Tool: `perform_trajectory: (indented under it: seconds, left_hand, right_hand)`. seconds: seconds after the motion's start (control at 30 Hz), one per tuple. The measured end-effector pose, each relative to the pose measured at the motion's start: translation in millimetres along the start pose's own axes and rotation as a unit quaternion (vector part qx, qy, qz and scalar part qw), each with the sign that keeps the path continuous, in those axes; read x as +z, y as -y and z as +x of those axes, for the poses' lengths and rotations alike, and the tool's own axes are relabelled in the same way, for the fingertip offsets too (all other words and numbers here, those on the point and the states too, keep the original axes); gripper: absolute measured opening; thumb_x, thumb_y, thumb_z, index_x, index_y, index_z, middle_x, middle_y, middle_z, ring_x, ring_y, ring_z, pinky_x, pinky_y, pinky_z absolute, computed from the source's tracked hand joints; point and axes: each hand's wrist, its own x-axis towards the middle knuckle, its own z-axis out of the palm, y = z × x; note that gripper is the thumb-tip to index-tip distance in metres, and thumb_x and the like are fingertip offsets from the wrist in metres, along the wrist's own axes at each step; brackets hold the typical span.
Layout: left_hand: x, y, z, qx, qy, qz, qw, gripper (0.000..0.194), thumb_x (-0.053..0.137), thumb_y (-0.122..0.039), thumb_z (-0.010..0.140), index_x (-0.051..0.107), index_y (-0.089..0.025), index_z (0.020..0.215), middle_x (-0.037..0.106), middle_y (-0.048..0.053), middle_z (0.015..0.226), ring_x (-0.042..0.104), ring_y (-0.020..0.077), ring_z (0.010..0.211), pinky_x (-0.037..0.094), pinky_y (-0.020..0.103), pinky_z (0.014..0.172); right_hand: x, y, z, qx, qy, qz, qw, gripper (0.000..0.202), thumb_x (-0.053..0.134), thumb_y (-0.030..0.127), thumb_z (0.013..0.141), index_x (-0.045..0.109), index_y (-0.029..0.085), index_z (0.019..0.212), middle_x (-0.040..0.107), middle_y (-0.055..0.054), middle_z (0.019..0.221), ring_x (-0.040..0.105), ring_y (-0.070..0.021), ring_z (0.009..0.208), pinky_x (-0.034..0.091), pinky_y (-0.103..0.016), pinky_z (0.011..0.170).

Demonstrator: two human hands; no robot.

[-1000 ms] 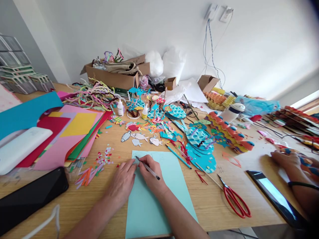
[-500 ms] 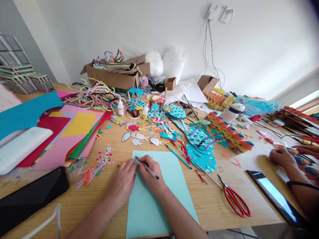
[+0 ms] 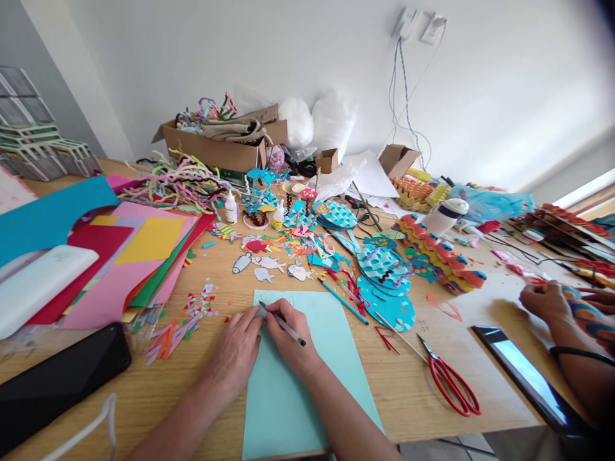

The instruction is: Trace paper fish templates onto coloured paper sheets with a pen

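Note:
A light turquoise sheet of paper [image 3: 283, 397] lies on the wooden table. My right hand [image 3: 291, 333] is closed round a pen [image 3: 291, 331], its tip near the sheet's top left corner. Beside it, my left hand [image 3: 240, 339] lies flat on the sheet's left edge with its fingers stretched out, holding nothing. Faint drawn lines show along the top of the sheet. Just beyond it are small paper fish [image 3: 300, 272], and a blue pencil [image 3: 343, 299] rests across its upper right edge.
Red-handled scissors [image 3: 451, 384] and a phone [image 3: 523, 378] lie to the right, where another person's hands [image 3: 548, 304] hold a painted piece. Coloured papers [image 3: 148, 240] and a black phone [image 3: 62, 390] are at left. Glue bottles [image 3: 231, 208] and a cardboard box [image 3: 211, 144] stand behind.
The view has shifted very slightly. My hands and the pen keep almost the same pose on the sheet. The other person's painted piece at the right has turned and shows more.

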Motion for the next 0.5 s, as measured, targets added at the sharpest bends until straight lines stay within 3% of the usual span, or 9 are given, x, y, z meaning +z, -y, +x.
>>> perform_trajectory:
  seconds: [0.33, 0.5]
  left_hand:
    - [0.7, 0.2, 0.5, 0.001, 0.009, 0.017, 1.000, 0.033, 0.041, -0.004, 0.078, 0.061, -0.009, 0.104, 0.060, 0.014, 0.116, 0.057, 0.0256, 0.100, 0.048, 0.041, 0.087]
    - [3.4, 0.4, 0.2, 0.004, -0.002, 0.006, 1.000, 0.035, 0.039, -0.004, 0.077, 0.061, -0.009, 0.104, 0.059, 0.015, 0.116, 0.057, 0.0259, 0.101, 0.048, 0.043, 0.087]
  right_hand:
    - [0.6, -1.0, -0.5, 0.009, -0.003, 0.011, 1.000, 0.010, 0.046, 0.023, 0.077, 0.055, 0.020, 0.077, 0.059, 0.002, 0.062, 0.054, -0.0124, 0.056, 0.040, -0.022, 0.054]
    - [-4.1, 3.7, -1.1, 0.032, -0.031, 0.081, 0.996, 0.009, 0.048, 0.025, 0.075, 0.055, 0.020, 0.078, 0.061, 0.001, 0.066, 0.055, -0.0129, 0.058, 0.042, -0.023, 0.056]
